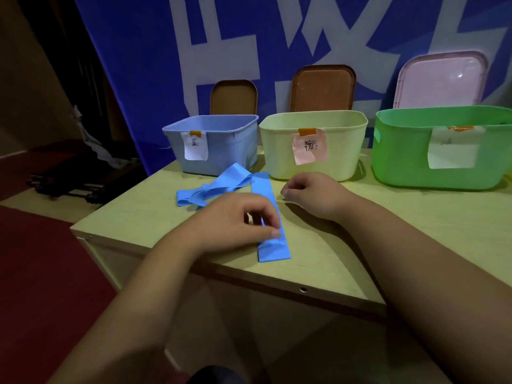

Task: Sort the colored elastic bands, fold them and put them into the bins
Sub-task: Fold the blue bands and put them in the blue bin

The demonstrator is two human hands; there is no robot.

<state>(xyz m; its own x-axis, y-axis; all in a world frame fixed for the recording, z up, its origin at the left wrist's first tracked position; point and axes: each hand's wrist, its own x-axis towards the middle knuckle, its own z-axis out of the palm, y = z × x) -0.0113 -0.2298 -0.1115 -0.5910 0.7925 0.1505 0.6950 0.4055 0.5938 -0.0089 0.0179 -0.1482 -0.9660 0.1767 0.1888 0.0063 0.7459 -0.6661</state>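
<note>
A blue elastic band (273,249) lies in a long flat strip across the wooden table (332,239), its far part bunched in loops (213,188) in front of the blue bin (219,145). My left hand (235,220) lies on the strip near the table's front edge, thumb and fingers pinching it. My right hand (310,195) hovers to the right of the strip with fingers loosely curled, holding nothing. A pale yellow bin (313,145) stands in the middle and a green bin (443,151) at the right, each with a paper label.
Three lids lean against the blue banner behind the bins: two brown lids (234,97) (322,88) and a pink lid (440,79). The table's left and front edges drop to a red floor (41,273). Dark clutter (83,173) sits on the floor at the left.
</note>
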